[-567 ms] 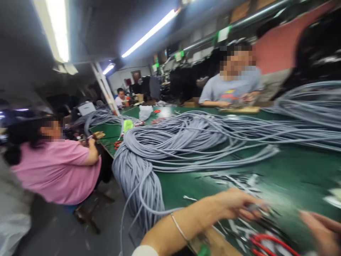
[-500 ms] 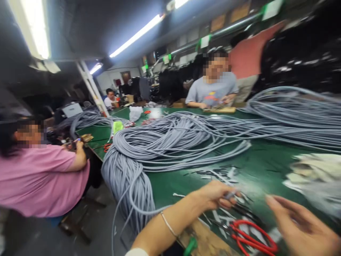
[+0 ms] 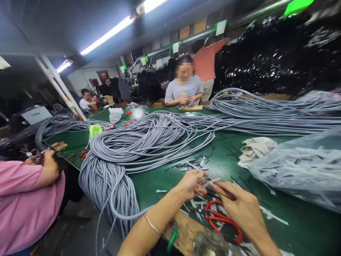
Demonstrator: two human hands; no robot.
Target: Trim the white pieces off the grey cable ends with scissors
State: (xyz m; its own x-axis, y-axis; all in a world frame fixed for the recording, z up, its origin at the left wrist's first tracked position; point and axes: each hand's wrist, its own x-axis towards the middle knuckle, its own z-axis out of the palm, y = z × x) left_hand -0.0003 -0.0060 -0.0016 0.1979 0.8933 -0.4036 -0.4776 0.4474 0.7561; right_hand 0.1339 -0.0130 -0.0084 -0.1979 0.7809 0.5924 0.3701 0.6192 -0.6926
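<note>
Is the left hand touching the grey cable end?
Touching: the head view shows the left hand gripping the grey cable end, whose tip sticks out.

Cables (image 3: 138, 142) and bag (image 3: 303, 170) flank open room beyond the scissors (image 3: 218, 218).

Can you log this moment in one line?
left hand: holding grey cable | right hand: at cable's end | red scissors: on green table

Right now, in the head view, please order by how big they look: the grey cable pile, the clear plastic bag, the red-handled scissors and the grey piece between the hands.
1. Grey cable pile
2. Clear plastic bag, cut by the picture's edge
3. Red-handled scissors
4. Grey piece
</note>
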